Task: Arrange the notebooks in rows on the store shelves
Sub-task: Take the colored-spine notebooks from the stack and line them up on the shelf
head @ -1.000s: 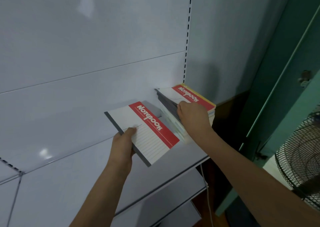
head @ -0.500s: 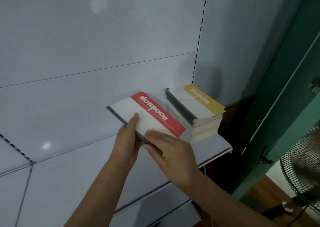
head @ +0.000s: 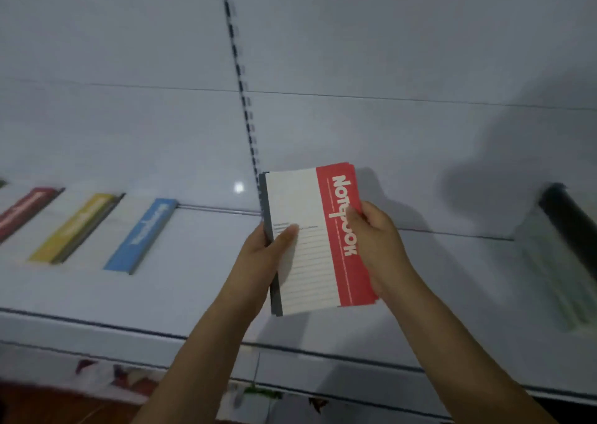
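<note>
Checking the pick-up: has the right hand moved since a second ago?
Yes. The right hand left the notebook stack at the shelf's right end and came leftward to grip the red notebook with the left hand.

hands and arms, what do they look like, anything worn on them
Both are bare. The left hand and right hand wear no gloves, and no rings, watch or bracelet show. Both forearms are uncovered down to the bottom edge of the picture, with no sleeve in view. Motion blur hides finer detail.
</note>
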A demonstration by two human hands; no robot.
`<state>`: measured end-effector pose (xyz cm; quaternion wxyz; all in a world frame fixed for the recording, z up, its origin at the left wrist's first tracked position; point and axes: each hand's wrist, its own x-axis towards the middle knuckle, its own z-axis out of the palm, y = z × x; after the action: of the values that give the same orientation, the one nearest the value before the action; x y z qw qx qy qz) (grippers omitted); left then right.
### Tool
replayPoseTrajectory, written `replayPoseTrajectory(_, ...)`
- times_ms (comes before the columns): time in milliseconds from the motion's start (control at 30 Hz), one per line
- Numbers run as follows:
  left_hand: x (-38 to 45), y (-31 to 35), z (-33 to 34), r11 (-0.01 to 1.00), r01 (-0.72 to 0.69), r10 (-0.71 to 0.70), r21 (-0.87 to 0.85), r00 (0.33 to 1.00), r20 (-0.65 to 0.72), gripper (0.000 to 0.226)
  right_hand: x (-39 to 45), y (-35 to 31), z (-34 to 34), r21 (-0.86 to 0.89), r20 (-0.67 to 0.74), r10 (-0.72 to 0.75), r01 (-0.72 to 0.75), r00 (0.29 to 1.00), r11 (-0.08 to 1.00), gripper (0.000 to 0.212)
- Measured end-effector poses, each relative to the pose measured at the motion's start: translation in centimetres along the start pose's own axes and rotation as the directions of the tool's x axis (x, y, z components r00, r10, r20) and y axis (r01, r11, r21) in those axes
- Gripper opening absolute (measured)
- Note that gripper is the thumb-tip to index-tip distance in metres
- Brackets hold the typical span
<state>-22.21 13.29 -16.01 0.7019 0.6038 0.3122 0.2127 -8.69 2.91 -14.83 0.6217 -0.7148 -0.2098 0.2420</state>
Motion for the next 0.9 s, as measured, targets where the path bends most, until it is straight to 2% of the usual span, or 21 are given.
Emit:
replayPoseTrajectory(133, -1.4, -1.2, -10.7, 0.996, 0.028, -0.011, 0.09, 0.983, -0.185, 0.021, 1.9, 0.0, 10.1, 0.133, 0.052, 0.075, -0.081, 0.996, 0.988, 0.021)
replayPoseTrajectory(400, -4.9, -2.5, -30.4, 0.975, 0.054, 0.042, 0.218, 0.91, -0.412, 0.047, 0.3, 0.0, 32.3, 0.281, 0.238, 0.161, -0.227, 0.958, 0.932, 0.027)
replayPoseTrajectory(533, -5.9, -2.3, -39.5, 0.98, 0.092, 0.008, 0.175, 0.867, -0.499, 0.047, -0.7, -0.3, 41.3, 0.234, 0.346, 0.213, -0.304, 0.914, 0.924, 0.026)
replayPoseTrajectory(700, -6.2, -2.0, -48.2, 0.96, 0.163, 0.004, 0.229, 0.806, -0.592, 0.041, -1.0, -1.2, 49.4, 0.081, 0.394, 0.12, -0.165, 0.911, 0.983, 0.02)
replayPoseTrajectory(733, -6.3, -1.8, -49.6, 0.938, 0.179, 0.031, 0.297, 0.811, -0.584, 0.042, -0.9, -1.3, 50.7, 0.067, 0.402, 0.118, -0.157, 0.908, 0.985, 0.017)
replayPoseTrajectory(833, -6.3, -1.4, -53.3, 0.782, 0.23, 0.107, 0.58, 0.867, -0.487, 0.056, -0.3, -1.6, 54.3, -0.002, 0.433, 0.146, -0.161, 0.89, 0.987, 0.013)
replayPoseTrajectory(900, -5.7, -1.4, -55.9, 0.706, 0.258, 0.113, 0.659, 0.878, -0.465, 0.064, 0.5, -1.7, 56.7, -0.044, 0.46, 0.175, -0.174, 0.871, 0.984, 0.012)
